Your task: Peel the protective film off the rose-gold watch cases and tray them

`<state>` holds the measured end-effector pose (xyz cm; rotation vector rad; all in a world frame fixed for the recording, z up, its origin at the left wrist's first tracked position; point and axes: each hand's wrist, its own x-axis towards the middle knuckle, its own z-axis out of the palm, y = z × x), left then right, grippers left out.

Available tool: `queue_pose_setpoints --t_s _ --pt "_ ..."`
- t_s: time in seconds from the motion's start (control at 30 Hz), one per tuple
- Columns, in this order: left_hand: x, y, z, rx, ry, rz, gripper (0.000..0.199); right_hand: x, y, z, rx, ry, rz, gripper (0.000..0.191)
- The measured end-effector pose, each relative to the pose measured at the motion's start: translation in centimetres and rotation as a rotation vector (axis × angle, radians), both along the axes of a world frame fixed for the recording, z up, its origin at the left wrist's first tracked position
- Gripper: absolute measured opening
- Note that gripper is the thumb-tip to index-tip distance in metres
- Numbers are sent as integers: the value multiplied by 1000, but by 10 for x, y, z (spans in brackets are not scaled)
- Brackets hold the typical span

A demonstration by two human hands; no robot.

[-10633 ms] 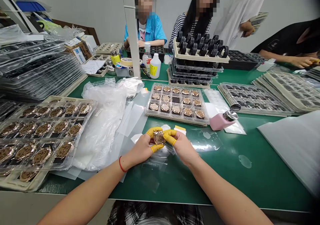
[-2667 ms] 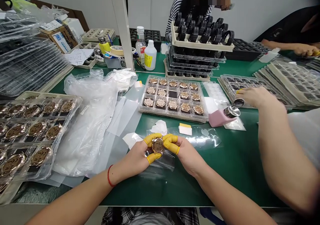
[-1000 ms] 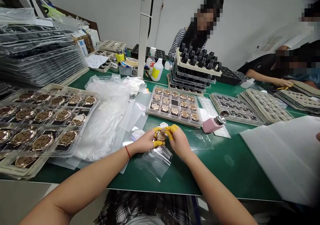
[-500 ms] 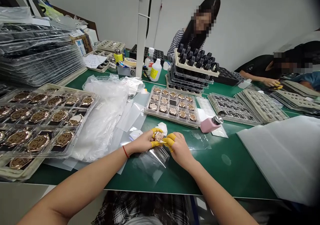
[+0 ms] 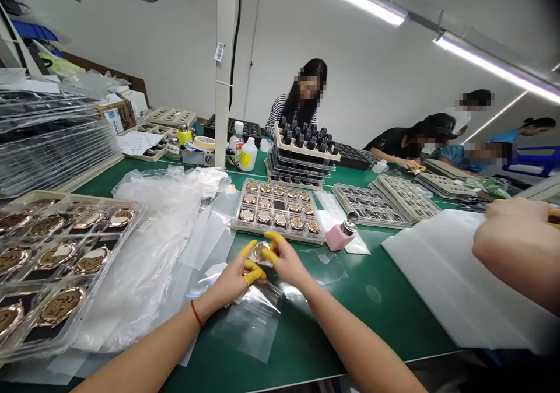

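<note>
My left hand [image 5: 234, 275] and my right hand [image 5: 284, 260] meet over the green table [image 5: 385, 299], both with yellow finger cots on the fingertips. Together they pinch a small round rose-gold watch case [image 5: 261, 251] between the fingertips. A clear plastic bag [image 5: 256, 314] lies flat under and just before my hands. Beyond them stands a clear tray of rose-gold cases [image 5: 278, 211].
Trays of rose-gold cases [image 5: 56, 253] lie at the left beside loose plastic film [image 5: 149, 247]. A pink dispenser bottle [image 5: 339, 235] stands right of the middle tray. White foam sheets [image 5: 455, 282] and a co-worker's arm [image 5: 520, 253] are at the right. Other people sit across the table.
The camera has tilted up, so more of the room and ceiling shows. A co-worker's arm has come in at the right. My hands still hold the watch case.
</note>
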<state>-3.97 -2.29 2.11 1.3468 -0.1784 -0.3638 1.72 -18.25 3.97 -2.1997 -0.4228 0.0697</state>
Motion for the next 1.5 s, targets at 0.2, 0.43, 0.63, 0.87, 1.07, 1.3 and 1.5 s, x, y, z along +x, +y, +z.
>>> queue_pose_setpoints --t_s 0.2,0.43,0.63,0.87,1.07,1.3,1.5 --pt "3 2 1 102 13 18 68 111 -6 35 -214 -176 -405 34" --pt "3 1 -2 153 -27 -3 54 145 -27 22 -386 -200 -515 23" --pt "2 0 -2 192 -47 -6 47 149 -44 31 -376 -96 -552 12" --pt "-1 3 6 154 -87 111 48 74 -17 40 -62 -11 -348 35" --pt "-5 0 8 -52 -83 35 58 -19 14 18 486 566 162 40" --pt "-9 2 11 -3 -24 59 53 13 -15 -15 -173 -118 -60 12" --pt "-13 4 21 93 -49 69 51 -10 -19 6 -50 -306 123 4"
